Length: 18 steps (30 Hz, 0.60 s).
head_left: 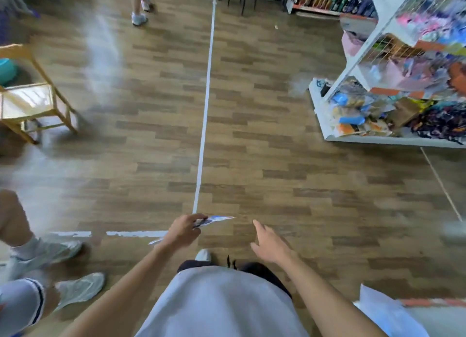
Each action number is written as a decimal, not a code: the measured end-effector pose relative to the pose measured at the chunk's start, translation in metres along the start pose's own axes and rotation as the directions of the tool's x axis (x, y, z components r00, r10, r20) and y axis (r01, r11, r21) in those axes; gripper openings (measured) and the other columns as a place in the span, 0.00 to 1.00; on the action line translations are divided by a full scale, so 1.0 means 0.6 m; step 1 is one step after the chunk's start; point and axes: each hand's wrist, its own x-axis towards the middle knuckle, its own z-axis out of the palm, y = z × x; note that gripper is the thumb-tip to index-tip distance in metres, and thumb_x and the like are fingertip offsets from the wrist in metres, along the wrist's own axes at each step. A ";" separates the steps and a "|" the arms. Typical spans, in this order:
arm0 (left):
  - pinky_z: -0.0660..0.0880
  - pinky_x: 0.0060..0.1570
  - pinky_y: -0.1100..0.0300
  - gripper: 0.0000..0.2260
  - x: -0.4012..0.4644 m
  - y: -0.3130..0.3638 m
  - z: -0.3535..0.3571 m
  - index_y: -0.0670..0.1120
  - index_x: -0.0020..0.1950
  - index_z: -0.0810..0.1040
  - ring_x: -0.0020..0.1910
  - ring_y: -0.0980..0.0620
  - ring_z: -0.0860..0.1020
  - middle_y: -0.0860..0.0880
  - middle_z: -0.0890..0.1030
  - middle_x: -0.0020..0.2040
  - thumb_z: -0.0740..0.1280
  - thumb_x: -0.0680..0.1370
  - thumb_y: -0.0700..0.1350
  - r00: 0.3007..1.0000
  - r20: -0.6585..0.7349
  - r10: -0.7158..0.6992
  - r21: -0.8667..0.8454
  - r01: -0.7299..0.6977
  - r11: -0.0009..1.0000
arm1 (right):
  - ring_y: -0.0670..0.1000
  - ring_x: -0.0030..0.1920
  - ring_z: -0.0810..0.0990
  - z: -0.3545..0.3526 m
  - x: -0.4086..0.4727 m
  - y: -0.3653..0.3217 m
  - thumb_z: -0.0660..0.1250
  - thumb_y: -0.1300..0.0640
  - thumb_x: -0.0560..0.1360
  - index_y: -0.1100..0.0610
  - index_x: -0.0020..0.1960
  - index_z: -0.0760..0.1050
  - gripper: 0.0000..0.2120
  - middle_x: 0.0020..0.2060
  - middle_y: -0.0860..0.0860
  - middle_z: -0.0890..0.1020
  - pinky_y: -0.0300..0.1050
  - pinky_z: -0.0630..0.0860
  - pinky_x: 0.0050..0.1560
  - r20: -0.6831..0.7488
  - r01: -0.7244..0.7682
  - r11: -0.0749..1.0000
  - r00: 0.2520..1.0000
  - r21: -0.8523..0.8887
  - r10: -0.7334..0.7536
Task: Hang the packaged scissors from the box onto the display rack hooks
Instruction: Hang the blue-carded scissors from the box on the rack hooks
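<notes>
Head view: the left hand (pixel 182 232) pinches a flat packaged scissors card (pixel 214 220) between thumb and curled fingers, holding it roughly level over the wood-pattern floor (pixel 264 135), just past the end of a white tape line (pixel 205 109). A sliver of white card shows below the wrist, so it may be holding more than one pack; the blur makes that hard to tell. The right hand (pixel 268 246) is spread and holds nothing, fingers pointing forward, near the pack but apart from it. The display rack (pixel 365 66) stands well apart, up to the right, crowded with coloured goods; its hooks cannot be made out, and the box is not identifiable.

The risks, as I judge them:
- The grip is a light pinch at one end of a thin card, so a quick swing toward the rack could let it slip or twist out onto the floor.
- If there are two packs in the pinch, one may slide free.
- Other people's feet (pixel 75 251) stand close on the left, and a wooden chair (pixel 32 97) beyond, so turning without looking could mean a bump.
- At the packed rack, the hang hole could miss a hook or knock off neighbouring items.
</notes>
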 end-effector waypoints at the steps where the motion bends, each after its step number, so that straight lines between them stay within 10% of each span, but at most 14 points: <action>1: 0.73 0.50 0.58 0.24 0.031 0.016 -0.018 0.55 0.64 0.80 0.56 0.41 0.79 0.46 0.82 0.56 0.63 0.70 0.41 1.000 0.000 0.013 0.019 -0.013 1.000 | 0.59 0.75 0.64 -0.025 0.020 -0.003 0.60 0.51 0.81 0.54 0.82 0.46 0.35 0.76 0.60 0.62 0.51 0.64 0.72 0.000 -0.010 1.000 1.000 0.017 0.010; 18: 0.76 0.51 0.56 0.25 0.680 0.259 -0.333 0.56 0.64 0.79 0.53 0.46 0.79 0.47 0.82 0.57 0.64 0.71 0.36 0.996 0.081 0.023 0.140 -0.034 0.990 | 0.61 0.70 0.70 -0.543 0.565 -0.013 0.62 0.50 0.80 0.57 0.79 0.53 0.32 0.72 0.60 0.69 0.54 0.70 0.67 0.002 -0.058 0.995 0.998 0.084 0.058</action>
